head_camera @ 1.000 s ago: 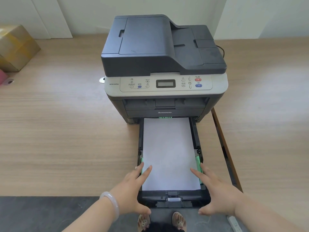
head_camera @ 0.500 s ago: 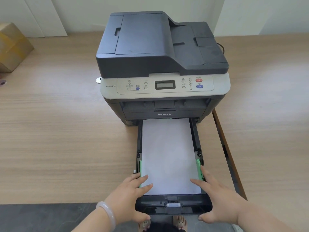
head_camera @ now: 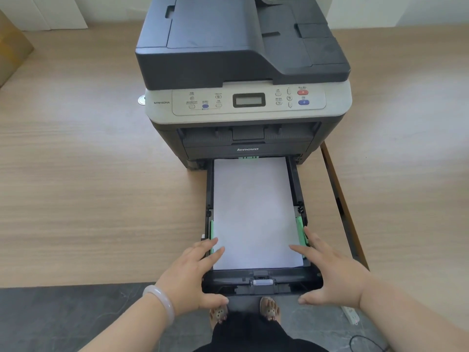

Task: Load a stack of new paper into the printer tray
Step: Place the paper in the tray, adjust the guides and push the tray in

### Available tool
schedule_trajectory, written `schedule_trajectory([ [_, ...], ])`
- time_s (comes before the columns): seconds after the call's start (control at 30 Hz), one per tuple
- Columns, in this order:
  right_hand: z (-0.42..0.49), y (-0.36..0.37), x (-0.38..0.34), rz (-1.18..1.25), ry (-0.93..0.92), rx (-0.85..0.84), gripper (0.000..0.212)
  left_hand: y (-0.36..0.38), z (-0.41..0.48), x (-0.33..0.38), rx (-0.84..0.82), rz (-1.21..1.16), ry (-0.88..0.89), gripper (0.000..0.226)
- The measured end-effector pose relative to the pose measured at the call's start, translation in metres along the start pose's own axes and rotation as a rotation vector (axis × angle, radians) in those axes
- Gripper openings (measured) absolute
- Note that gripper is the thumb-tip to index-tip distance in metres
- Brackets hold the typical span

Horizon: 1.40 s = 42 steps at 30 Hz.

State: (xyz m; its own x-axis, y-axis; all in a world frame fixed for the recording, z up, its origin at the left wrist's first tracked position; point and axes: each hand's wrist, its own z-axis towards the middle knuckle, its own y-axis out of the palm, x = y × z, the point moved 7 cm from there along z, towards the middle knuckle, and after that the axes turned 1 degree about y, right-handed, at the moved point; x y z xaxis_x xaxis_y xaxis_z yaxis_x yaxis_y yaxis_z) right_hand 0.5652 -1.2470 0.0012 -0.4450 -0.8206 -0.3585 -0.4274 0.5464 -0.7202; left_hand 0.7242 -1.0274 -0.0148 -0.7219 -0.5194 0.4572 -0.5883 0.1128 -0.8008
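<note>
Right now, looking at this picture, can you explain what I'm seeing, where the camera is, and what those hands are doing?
The camera sits on a person's head, looking down at their own two hands. On a wooden table stands a grey printer with its paper tray pulled out toward the person. White paper lies flat in the tray between green guides. The left hand, with a pale bangle on its wrist, and the right hand rest at the tray's front corners, fingers on the paper's edges, thumbs below the front. Nothing is lifted. Below are the person's sandalled feet.
</note>
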Motion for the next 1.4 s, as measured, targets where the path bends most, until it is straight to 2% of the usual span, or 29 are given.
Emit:
schedule_trajectory([
  [0.2,-0.007,0.005,0.006,-0.05,0.012,0.056,0.102,-0.005,-0.008,0.003,0.056,0.128,-0.014,0.112],
  [0.3,-0.011,0.01,0.012,-0.088,0.01,0.075,0.096,-0.001,-0.012,-0.003,0.032,0.259,0.019,0.098],
  [0.47,-0.015,0.019,0.017,-0.147,0.047,0.018,0.074,0.008,-0.018,-0.005,-0.026,0.306,0.074,0.057],
  [0.63,-0.016,0.014,0.012,-0.215,0.047,-0.013,0.064,0.01,-0.025,-0.004,0.042,0.336,0.1,0.049],
  [0.77,0.0,0.0,0.014,-0.161,0.072,0.031,0.065,-0.007,-0.011,-0.006,0.116,0.327,0.056,0.042],
  [0.9,0.018,-0.019,0.013,-0.115,0.085,0.113,0.071,-0.022,0.009,-0.019,0.148,0.283,-0.005,0.067],
  [1.1,0.034,-0.047,0.023,-0.085,0.182,0.319,0.098,-0.052,0.025,-0.03,0.286,0.239,-0.194,0.105],
  [1.27,0.049,-0.059,0.047,0.166,0.295,0.447,0.114,-0.069,0.039,-0.051,0.347,-0.065,-0.396,0.123],
  [1.4,0.068,-0.072,0.061,0.285,0.35,0.477,0.121,-0.083,0.054,-0.071,0.406,-0.237,-0.473,0.133],
])
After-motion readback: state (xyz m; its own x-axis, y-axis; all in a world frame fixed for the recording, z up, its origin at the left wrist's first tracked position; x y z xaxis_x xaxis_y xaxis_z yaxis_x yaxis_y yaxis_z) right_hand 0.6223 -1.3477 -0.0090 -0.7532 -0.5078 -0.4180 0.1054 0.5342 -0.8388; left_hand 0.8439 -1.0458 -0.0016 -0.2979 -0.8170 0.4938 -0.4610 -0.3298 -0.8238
